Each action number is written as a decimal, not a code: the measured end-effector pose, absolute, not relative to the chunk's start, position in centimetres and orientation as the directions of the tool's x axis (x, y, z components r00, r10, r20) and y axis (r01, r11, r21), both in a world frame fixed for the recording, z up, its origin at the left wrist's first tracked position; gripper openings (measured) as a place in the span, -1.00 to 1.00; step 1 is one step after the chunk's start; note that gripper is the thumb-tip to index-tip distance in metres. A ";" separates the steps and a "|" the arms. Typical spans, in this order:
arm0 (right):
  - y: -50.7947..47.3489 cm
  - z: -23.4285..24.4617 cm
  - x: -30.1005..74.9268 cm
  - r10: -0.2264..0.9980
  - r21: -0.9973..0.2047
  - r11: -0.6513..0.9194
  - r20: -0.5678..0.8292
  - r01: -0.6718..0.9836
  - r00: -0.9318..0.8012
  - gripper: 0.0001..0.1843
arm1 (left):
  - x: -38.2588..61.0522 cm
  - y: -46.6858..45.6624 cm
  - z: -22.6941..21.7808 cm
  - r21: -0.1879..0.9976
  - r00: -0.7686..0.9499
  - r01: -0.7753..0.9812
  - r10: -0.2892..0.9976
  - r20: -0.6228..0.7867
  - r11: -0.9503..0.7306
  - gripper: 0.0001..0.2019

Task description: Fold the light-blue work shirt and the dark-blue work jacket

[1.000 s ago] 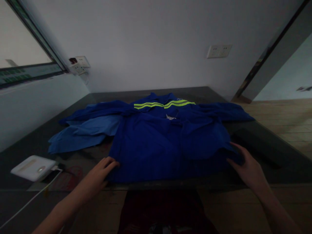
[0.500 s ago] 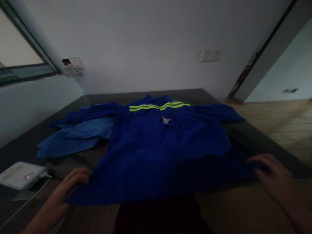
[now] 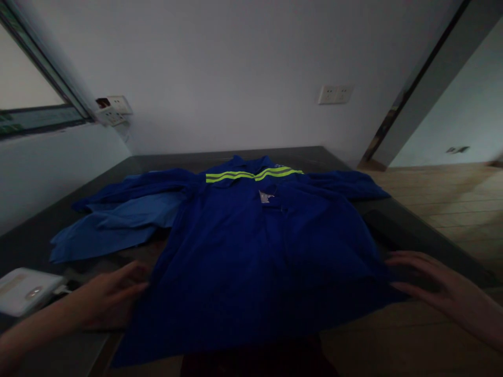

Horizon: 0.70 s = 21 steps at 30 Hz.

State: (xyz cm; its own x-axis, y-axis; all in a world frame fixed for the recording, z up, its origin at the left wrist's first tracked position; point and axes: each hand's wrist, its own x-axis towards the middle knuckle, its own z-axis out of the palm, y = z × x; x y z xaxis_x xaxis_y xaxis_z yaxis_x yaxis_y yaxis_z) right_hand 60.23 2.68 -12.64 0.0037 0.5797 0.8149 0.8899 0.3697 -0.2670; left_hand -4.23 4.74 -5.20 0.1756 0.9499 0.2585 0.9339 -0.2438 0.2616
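A dark blue work jacket (image 3: 223,251) with yellow-green and grey reflective stripes lies spread out, its collar toward the wall and its hem hanging over the near table edge. The sleeves stretch out to both sides. A pale label shows at the front opening. My left hand (image 3: 120,288) is at the jacket's left side edge, thumb and fingers apart. On the other side, my right hand (image 3: 430,285) is beside the right edge, its thumb and fingers spread with nothing between them. A lighter blue garment (image 3: 118,222) lies partly under the jacket's left sleeve.
The dark table (image 3: 291,153) stands against a white wall with sockets (image 3: 335,95). A white device (image 3: 29,290) with a cable lies at the left. A dark flat object (image 3: 379,228) rests right of the jacket. Wooden floor (image 3: 440,204) shows at the right.
Both hands have let go of the jacket's lower corners, and their fingers have opened. The hem has dropped lower at the near edge. The view has shifted slightly.
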 end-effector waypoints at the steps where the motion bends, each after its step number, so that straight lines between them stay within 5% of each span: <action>1: 2.7 -12.1 59.0 0.569 -0.248 0.410 0.821 0.878 -0.034 -0.54 | -3.7 5.8 -4.1 0.266 0.146 0.936 0.942 0.302 -0.230 -0.54; 7: 5.5 -11.5 47.3 0.563 -0.011 0.542 0.748 0.840 -0.353 -0.57 | 0.6 13.2 -1.1 0.172 -0.016 0.982 0.882 0.471 -0.074 -0.34; 11: 7.9 -12.4 43.6 0.478 0.170 0.495 0.766 0.852 -0.430 -0.86 | 1.4 16.2 -1.4 0.096 -0.052 0.995 0.857 0.513 0.003 -0.43; 21: 1.2 -8.7 43.6 0.105 0.147 0.770 0.930 0.621 -0.351 -0.83 | -2.6 15.5 -2.6 0.228 -0.059 0.968 0.798 0.600 -0.100 -0.48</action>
